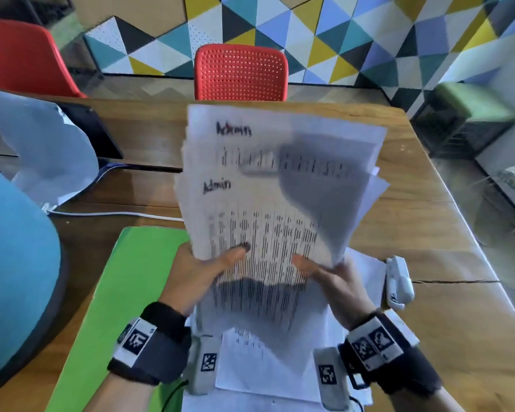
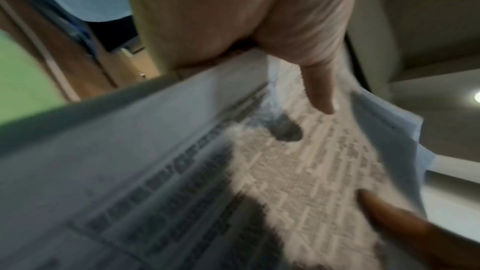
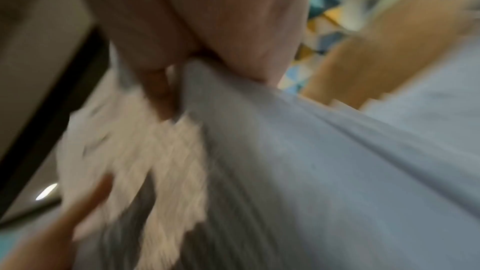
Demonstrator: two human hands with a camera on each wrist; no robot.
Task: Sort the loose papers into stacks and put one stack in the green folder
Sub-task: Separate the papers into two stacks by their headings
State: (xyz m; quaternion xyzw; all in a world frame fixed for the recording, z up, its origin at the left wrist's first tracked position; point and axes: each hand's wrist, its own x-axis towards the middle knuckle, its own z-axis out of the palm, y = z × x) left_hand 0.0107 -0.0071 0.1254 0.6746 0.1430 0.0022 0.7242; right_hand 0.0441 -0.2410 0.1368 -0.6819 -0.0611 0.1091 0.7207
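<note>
We hold the thick stack of white printed papers (image 1: pixel 268 203) upright, left hand (image 1: pixel 197 275) and right hand (image 1: pixel 336 281) both grasping its lower edge, likely squaring it; flat green folder (image 1: pixel 116 292) waits on the wooden surface (image 1: pixel 428 233).

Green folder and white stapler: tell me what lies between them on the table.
In the head view, loose printed sheets lie on the table between the green folder and the white stapler; above them both hands hold the paper stack.
</note>
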